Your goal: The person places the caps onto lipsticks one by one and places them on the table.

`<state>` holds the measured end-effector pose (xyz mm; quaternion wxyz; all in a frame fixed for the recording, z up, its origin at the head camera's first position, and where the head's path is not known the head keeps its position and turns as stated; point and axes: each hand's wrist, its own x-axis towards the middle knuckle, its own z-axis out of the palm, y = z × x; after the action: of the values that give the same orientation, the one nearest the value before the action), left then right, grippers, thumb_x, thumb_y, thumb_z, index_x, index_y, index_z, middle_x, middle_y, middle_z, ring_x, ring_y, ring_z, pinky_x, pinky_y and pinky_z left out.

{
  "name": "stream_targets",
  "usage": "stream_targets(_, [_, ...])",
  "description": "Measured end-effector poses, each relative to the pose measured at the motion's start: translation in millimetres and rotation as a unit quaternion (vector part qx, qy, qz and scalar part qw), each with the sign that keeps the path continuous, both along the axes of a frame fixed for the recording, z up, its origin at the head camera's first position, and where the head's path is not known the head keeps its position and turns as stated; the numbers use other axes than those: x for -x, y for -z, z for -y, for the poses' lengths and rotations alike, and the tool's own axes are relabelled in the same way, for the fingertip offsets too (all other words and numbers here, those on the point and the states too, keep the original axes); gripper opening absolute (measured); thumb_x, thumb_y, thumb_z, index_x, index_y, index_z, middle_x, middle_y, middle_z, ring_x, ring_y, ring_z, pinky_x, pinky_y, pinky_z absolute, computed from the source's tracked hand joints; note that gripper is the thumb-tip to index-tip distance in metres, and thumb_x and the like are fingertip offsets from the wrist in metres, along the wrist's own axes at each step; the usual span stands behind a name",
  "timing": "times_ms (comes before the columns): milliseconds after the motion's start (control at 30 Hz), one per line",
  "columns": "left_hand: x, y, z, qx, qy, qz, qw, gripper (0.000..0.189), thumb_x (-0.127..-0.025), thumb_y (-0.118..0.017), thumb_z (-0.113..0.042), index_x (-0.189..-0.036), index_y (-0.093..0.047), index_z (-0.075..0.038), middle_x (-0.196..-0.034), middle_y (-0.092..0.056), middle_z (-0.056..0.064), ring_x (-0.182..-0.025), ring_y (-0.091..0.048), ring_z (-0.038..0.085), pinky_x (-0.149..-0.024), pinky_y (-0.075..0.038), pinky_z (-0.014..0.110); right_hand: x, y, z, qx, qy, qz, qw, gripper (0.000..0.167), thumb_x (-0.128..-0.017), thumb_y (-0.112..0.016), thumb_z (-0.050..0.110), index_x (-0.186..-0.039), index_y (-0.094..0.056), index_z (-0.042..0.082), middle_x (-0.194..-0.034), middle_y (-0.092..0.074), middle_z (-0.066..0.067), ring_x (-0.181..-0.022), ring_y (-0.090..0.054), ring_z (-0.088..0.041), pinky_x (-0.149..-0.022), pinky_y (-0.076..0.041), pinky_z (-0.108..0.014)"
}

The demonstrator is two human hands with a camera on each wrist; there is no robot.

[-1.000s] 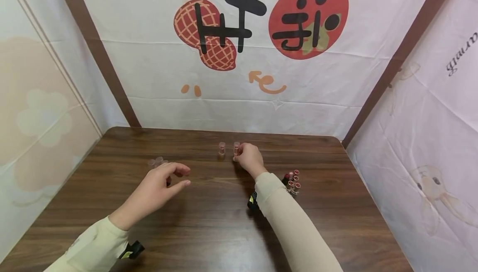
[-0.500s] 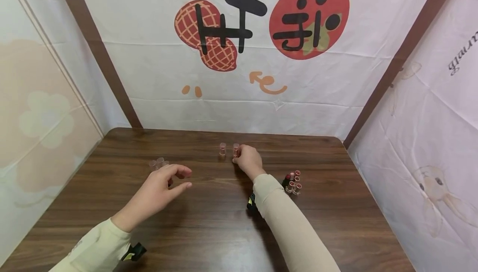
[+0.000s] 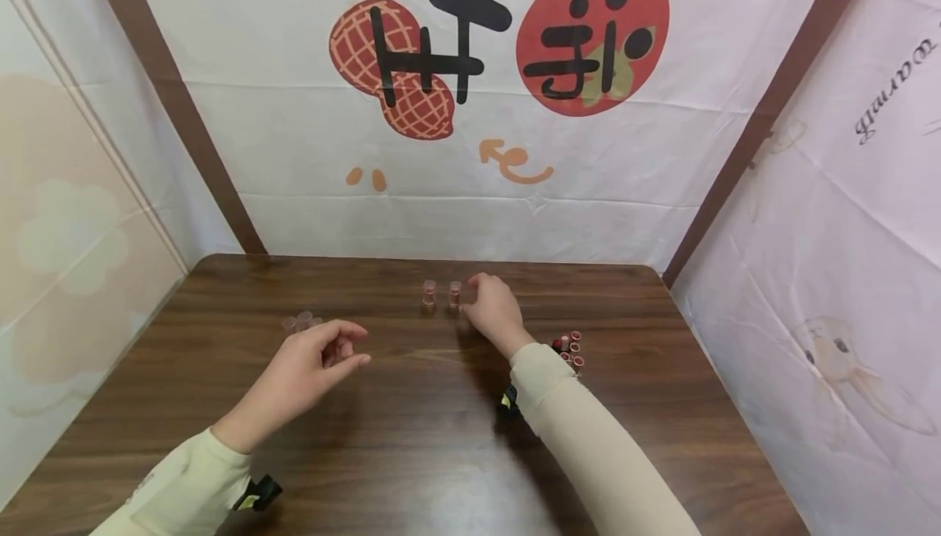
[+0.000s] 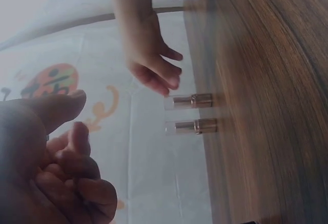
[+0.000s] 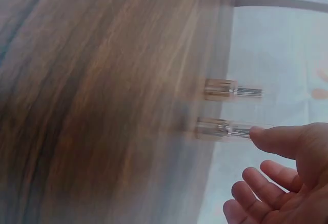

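Two lipsticks with clear caps stand upright side by side near the far edge of the table, the left lipstick (image 3: 430, 294) slightly apart from the right lipstick (image 3: 455, 295). Just right of the second one is my right hand (image 3: 496, 315), fingers loosely bent and thumb parted from them. In the right wrist view, the thumb (image 5: 279, 141) overlaps the capped end of the nearer lipstick (image 5: 220, 128). My left hand (image 3: 305, 377) hovers over the left half of the table, fingers relaxed, holding nothing. Beside it, partly hidden, stand several clear caps (image 3: 303, 321).
A cluster of several lipsticks (image 3: 577, 348) stands right of centre, partly behind my right sleeve (image 3: 581, 430). The brown wood-grain table (image 3: 412, 454) ends at a white printed cloth (image 3: 309, 217) at the back, with cloth walls on both sides.
My right hand has let go of the right lipstick and drawn slightly right of it. The lipstick stays standing beside the other. My left hand has barely moved.
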<state>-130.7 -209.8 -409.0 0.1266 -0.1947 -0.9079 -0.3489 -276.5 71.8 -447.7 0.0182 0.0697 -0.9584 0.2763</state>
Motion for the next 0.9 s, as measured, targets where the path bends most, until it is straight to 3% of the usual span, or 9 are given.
stream_targets(200, [0.7, 6.6, 3.0, 0.019, -0.011, 0.015, 0.9996, 0.026, -0.089, -0.083, -0.026, -0.110, -0.069, -0.019, -0.069, -0.043, -0.009, -0.059, -0.039, 0.003, -0.057, -0.037, 0.022, -17.5, -10.4, -10.5, 0.006, -0.032, -0.011, 0.9994, 0.046, -0.090, -0.080, 0.024, -0.132, -0.064, 0.010, -0.125, -0.066, -0.007, -0.112, -0.064, -0.025, -0.094, -0.054, -0.044])
stream_targets(400, [3.1, 6.9, 6.3, 0.027, -0.041, 0.039, 0.9980, 0.039, -0.081, -0.087, -0.039, -0.111, -0.068, -0.022, -0.068, -0.034, -0.009, -0.059, -0.030, 0.005, -0.060, -0.035, 0.024, -30.0, -35.6, -31.3, 0.015, -0.057, -0.041, 0.9974, 0.046, -0.091, -0.080, 0.023, -0.132, -0.064, 0.010, -0.126, -0.066, -0.008, -0.113, -0.064, -0.025, -0.095, -0.053, -0.044])
stream_targets(667, [9.5, 2.0, 19.1, 0.038, -0.056, 0.044, 0.9967, 0.052, -0.078, -0.083, -0.057, -0.113, -0.068, -0.021, -0.068, -0.036, -0.007, -0.058, -0.033, 0.007, -0.059, -0.034, 0.025, -39.8, -54.1, -73.1, 0.041, -0.064, -0.060, 0.9953, 0.040, -0.095, -0.076, 0.023, -0.132, -0.065, 0.013, -0.127, -0.064, -0.007, -0.118, -0.063, -0.029, -0.097, -0.053, -0.045])
stream_targets(900, [14.9, 1.9, 37.2, 0.038, -0.049, 0.003, 0.9981, 0.034, -0.091, -0.078, -0.042, -0.112, -0.070, -0.018, -0.082, -0.056, -0.007, -0.069, -0.051, 0.009, -0.062, -0.044, 0.024, -46.1, -50.7, -110.7, 0.046, -0.079, -0.075, 0.9930, 0.033, -0.096, -0.075, 0.022, -0.127, -0.067, 0.014, -0.123, -0.066, -0.004, -0.113, -0.063, -0.026, -0.095, -0.053, -0.045])
